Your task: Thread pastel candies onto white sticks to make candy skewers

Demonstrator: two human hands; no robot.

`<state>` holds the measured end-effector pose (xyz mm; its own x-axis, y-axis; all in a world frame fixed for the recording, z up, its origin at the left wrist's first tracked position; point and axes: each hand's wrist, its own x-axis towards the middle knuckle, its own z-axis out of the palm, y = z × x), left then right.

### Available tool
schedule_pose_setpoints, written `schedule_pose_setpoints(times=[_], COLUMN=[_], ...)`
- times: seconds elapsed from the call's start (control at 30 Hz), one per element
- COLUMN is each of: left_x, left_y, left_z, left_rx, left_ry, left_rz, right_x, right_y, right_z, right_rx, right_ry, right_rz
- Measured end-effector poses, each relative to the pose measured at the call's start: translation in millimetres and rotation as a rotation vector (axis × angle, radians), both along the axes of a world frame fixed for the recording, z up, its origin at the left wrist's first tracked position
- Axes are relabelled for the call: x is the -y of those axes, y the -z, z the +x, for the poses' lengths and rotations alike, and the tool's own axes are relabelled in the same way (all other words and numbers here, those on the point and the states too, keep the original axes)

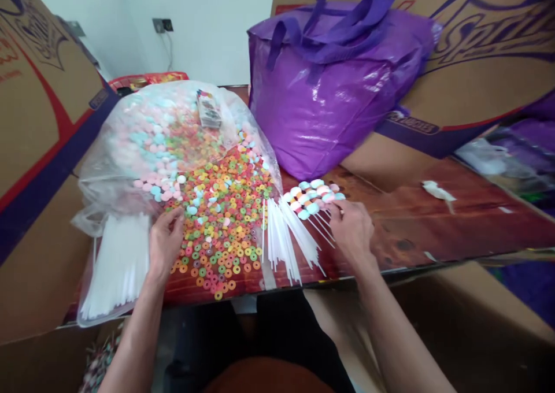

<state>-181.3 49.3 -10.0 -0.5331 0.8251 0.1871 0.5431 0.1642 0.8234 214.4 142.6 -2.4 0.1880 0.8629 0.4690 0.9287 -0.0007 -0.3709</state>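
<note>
My left hand (167, 237) is at the left edge of a pile of small coloured rings (229, 208). Its fingers are curled together, and anything between them is too small to make out. On the right, my right hand (353, 228) pinches at the end of a row of white sticks topped with pastel pieces (310, 199), its fingertips on the stick nearest it. Bare white sticks (281, 240) lie fanned out between the rings and my right hand. Pink, blue and white round pieces (151, 176) are heaped behind my left hand.
A clear plastic bag (108, 133) spreads under the heaps, with a small clear box (209, 111) on top. More white sticks (117, 266) lie in a bag at left. A purple bag (333, 98) and cardboard boxes (39, 104) surround the red-brown table (390, 231). Crumpled tissue (437, 191) lies at right.
</note>
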Motion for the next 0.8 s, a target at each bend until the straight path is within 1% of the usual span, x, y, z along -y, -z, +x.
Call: schedule_pose_setpoints(times=[0.03,0.07,0.1,0.13,0.17,0.23,0.27,0.33,0.4,0.47,0.53,0.6,0.67,0.73,0.8], left_x=[-2.9,-5.8,-8.8,-11.7,-14.5,-19.8,-22.4,-27.5,-32.8,-37.6,-40.8,-40.9,-37.2,-30.7,-23.9], left_y=[0.4,0.4,0.2,-0.4,-1.1,-3.1,-4.2,-6.2,-8.2,-9.7,-10.3,-9.6,-7.8,-6.2,-6.0], left_z=[-3.5,-6.0,-7.3,-7.4,-6.6,-3.2,-1.0,3.0,5.8,7.5,8.5,8.9,8.2,5.5,0.4], left_rx=[-0.054,-0.105,-0.152,-0.194,-0.233,-0.312,-0.354,-0.433,-0.499,-0.543,-0.557,-0.548,-0.509,-0.405,-0.264], left_ry=[-0.004,-0.007,-0.009,-0.008,-0.001,0.014,0.013,-0.002,-0.002,0.025,0.046,0.039,0.030,0.025,-0.013], left_rz=[-0.015,-0.031,-0.048,-0.066,-0.088,-0.138,-0.167,-0.234,-0.301,-0.344,-0.362,-0.361,-0.328,-0.264,-0.182], right_x=[4.0,10.7,19.2,28.6,37.9,53.6,59.2,65.6,67.1,66.0,64.3,62.9,62.2,62.4,63.4], right_y=[1.0,2.1,3.5,5.5,8.1,14.1,16.7,19.1,17.5,14.1,12.3,14.7,21.1,29.5,37.2], right_z=[-4.2,-11.3,-21.0,-32.8,-46.2,-74.6,-88.2,-111.8,-127.9,-135.9,-137.1,-133.6,-127.9,-122.5,-118.8], right_rx=[0.017,0.016,-0.003,-0.036,-0.074,-0.104,-0.074,0.033,0.124,0.162,0.164,0.133,0.071,-0.012,-0.101], right_ry=[0.036,0.042,0.005,-0.085,-0.214,-0.415,-0.465,-0.459,-0.392,-0.330,-0.297,-0.291,-0.300,-0.313,-0.326], right_rz=[0.050,0.109,0.157,0.176,0.151,0.046,-0.018,-0.149,-0.266,-0.348,-0.387,-0.371,-0.303,-0.213,-0.134])
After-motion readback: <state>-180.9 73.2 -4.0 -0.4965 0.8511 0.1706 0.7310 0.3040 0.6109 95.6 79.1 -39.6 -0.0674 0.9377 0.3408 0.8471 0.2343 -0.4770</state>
